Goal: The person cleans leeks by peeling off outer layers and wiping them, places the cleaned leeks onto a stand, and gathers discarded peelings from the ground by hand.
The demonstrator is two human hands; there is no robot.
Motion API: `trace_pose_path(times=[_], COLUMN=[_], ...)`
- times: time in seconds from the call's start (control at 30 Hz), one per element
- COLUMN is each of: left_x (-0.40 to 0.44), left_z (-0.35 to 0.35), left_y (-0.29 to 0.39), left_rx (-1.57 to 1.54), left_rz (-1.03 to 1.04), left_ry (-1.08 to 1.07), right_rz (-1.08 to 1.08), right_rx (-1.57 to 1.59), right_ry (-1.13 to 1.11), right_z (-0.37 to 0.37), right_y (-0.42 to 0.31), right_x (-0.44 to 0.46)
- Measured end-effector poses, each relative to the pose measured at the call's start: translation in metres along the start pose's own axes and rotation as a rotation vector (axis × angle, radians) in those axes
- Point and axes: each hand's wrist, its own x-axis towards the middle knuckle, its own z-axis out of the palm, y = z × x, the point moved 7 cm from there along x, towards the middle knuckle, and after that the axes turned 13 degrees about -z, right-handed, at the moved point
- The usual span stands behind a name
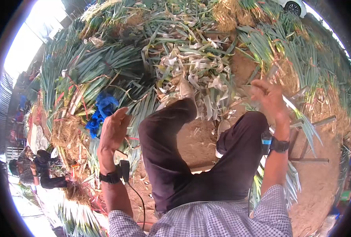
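My left hand (115, 128) is raised beside a bunched blue net or cloth (103, 112), its fingers stretched out and nothing visible in them. I cannot tell whether it touches the blue material. My right hand (271, 98) is lifted above my right knee, slightly blurred, with fingers bent but apart and holding nothing that I can see. Just right of its wrist, a leek (303, 118) with a white stem and drooping green leaves lies near some metal bars (309, 160). Peeled leek skins (199, 65) lie heaped beyond my feet.
Tied leek bundles (80, 83) with shaggy roots lie at left, and more bundles (313, 67) line the right. Another person (37, 168) sits at the far left. Bare brown soil (197, 142) shows between my legs. A white car (296, 7) stands at the top right.
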Motion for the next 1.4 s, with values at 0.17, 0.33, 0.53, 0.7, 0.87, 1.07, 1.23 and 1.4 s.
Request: trace_pose_path(times=[0.17, 0.33, 0.53, 0.7, 0.87, 1.07, 1.23, 1.4], left_x=[-0.016, -0.026, -0.040, -0.028, -0.018, -0.014, -0.015, -0.030], left_z=[-0.038, -0.032, -0.021, -0.030, -0.008, 0.035, 0.024, 0.025], left_y=[0.042, 0.074, 0.036, 0.046, 0.073, 0.070, 0.076, 0.060], left_rx=[-0.017, 0.048, 0.071, 0.000, -0.379, -0.386, -0.441, -0.361], left_rz=[0.175, 0.208, 0.092, 0.232, 0.302, 0.339, 0.399, 0.326], left_ry=[0.142, 0.056, 0.013, 0.080, -0.039, -0.217, -0.158, -0.142], right_rz=[-0.007, 0.071, 0.137, -0.026, -0.023, 0.076, 0.085, -0.021], right_rx=[-0.148, -0.096, -0.075, -0.086, -0.072, -0.216, -0.255, -0.189], right_ry=[0.243, 0.333, 0.296, 0.212, 0.111, 0.146, 0.162, 0.208], right_z=[-0.046, -0.095, -0.063, -0.032, -0.022, -0.029, -0.051, -0.040], right_y=[-0.008, 0.050, 0.058, 0.016, -0.008, -0.014, 0.000, -0.020], right_x=[-0.040, -0.096, -0.086, -0.060, -0.058, -0.077, -0.083, -0.062])
